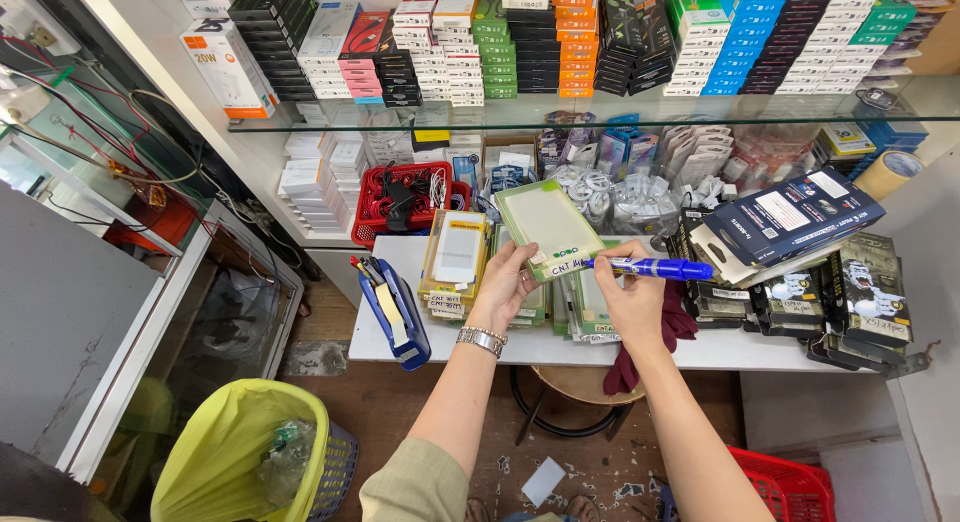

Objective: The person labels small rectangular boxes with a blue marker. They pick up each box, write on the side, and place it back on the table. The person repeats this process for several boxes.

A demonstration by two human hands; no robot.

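We hold a flat green-edged packet (548, 227) up over the white table (440, 344), and it lies tilted, its long axis running from upper left down to lower right. Its lower edge carries a white label strip, and that strip is where both our hands meet. Our left hand (503, 287) pinches the packet from below and to the left, thumb and fingers closed on its lower corner. Our right hand (632, 294) comes in from the right, fingers wrapped around a blue marker (655, 269) that lies nearly level, its tip pointing left and touching the label strip. So the packet sits just left of and above the right hand's fingers, and the marker tip is the closest thing to the label.

Beneath the packet stand more flat packets in a row, some with handwritten labels, and a yellowish pack (456, 257) lies just to the left. A blue tape dispenser (397, 315) rests near the table's left edge, and a dark red cloth (668, 334) hangs at the front. A pile of dark boxes (790, 219) sits to the right. Behind, a red basket (405, 197) sits under a glass shelf (560, 112), and a yellow-lined bin (240, 452) stands on the floor.
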